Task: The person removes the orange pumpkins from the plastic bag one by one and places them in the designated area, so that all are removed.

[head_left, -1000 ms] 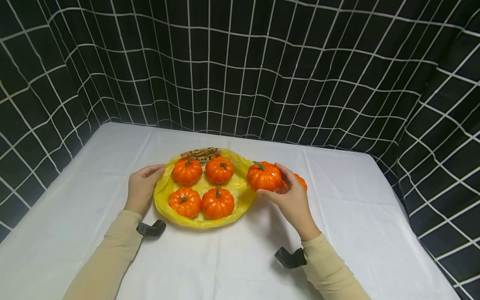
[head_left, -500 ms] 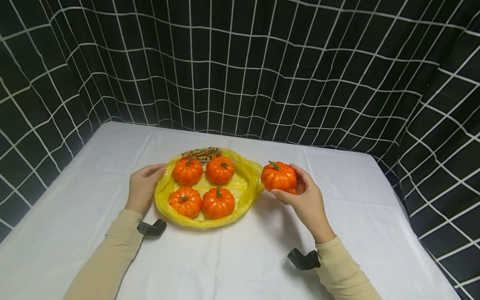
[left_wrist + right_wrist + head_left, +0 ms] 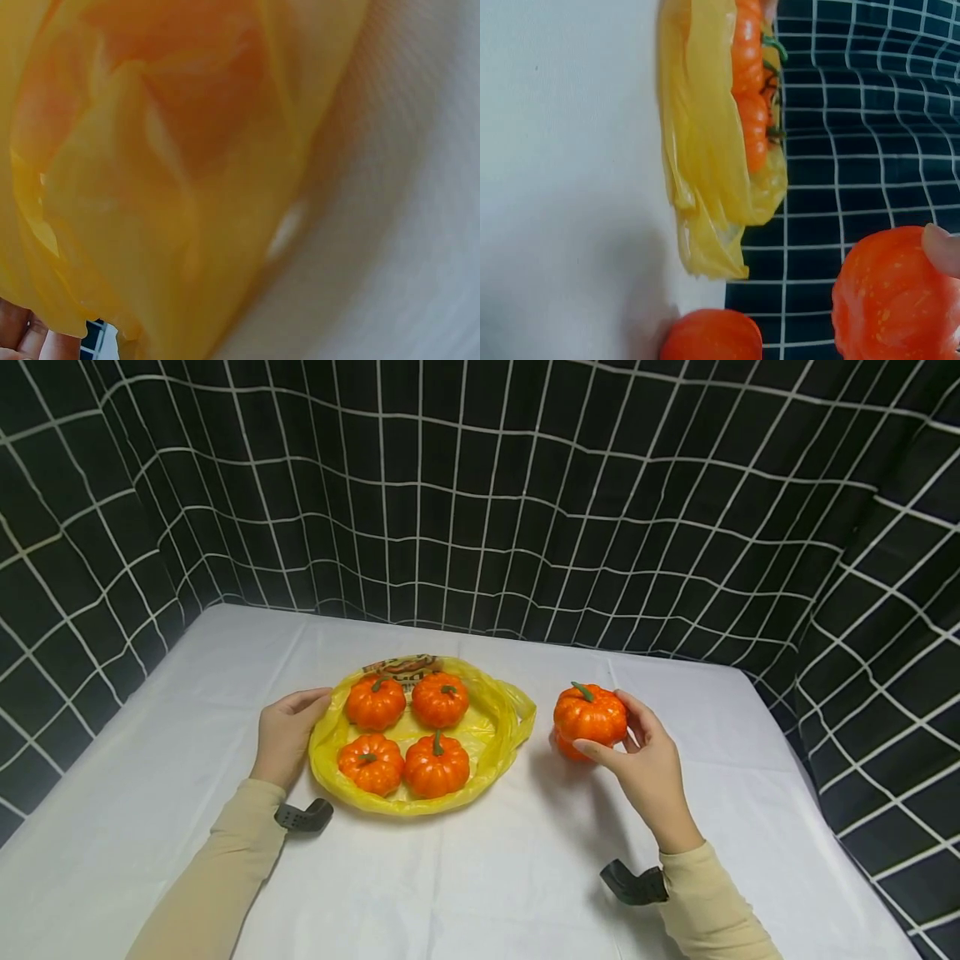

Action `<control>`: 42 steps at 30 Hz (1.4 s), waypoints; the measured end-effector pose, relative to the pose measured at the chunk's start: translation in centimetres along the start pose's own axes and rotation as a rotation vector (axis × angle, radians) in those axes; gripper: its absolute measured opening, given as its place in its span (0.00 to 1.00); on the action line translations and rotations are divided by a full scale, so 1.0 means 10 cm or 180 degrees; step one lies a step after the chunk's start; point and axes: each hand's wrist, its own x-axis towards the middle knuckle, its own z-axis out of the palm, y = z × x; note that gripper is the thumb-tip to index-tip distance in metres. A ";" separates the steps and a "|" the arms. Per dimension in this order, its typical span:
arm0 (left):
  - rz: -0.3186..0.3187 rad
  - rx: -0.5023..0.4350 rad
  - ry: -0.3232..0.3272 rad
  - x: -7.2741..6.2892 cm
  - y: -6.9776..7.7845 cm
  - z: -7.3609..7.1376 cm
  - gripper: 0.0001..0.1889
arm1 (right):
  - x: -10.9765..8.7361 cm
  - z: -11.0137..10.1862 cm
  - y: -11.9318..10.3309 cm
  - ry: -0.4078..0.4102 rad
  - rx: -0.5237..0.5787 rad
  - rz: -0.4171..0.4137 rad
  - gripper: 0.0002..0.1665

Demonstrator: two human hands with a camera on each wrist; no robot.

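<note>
A yellow plastic bag [image 3: 337,785] lies with its mouth rolled wide around several small orange pumpkins [image 3: 437,766] with green stems. My left hand [image 3: 283,731] holds the bag's left rim; in the left wrist view its fingers [image 3: 56,345] show at the edge of the plastic [image 3: 150,247]. To the right of the bag, my right hand [image 3: 641,768] grips a pumpkin [image 3: 588,714] between thumb and fingers, raised above the table. Below it another pumpkin [image 3: 572,748] sits on the cloth, mostly hidden in the head view and separate in the right wrist view [image 3: 711,337].
A white cloth [image 3: 480,885] covers the table. Dark curtains [image 3: 480,510] with a white grid rise behind it and at both sides. A loose flap of the bag [image 3: 525,710] sticks out to the right. Each wrist carries a black camera mount [image 3: 633,885].
My right hand has moved right with the pumpkin, away from the bag's right side to over the other pumpkin. The bag's right flap has come into sight. The left hand stays put.
</note>
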 end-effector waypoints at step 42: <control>-0.0011 -0.0018 0.0007 -0.01 0.02 0.01 0.21 | 0.08 -0.62 0.38 0.0641 0.0349 0.0577 0.56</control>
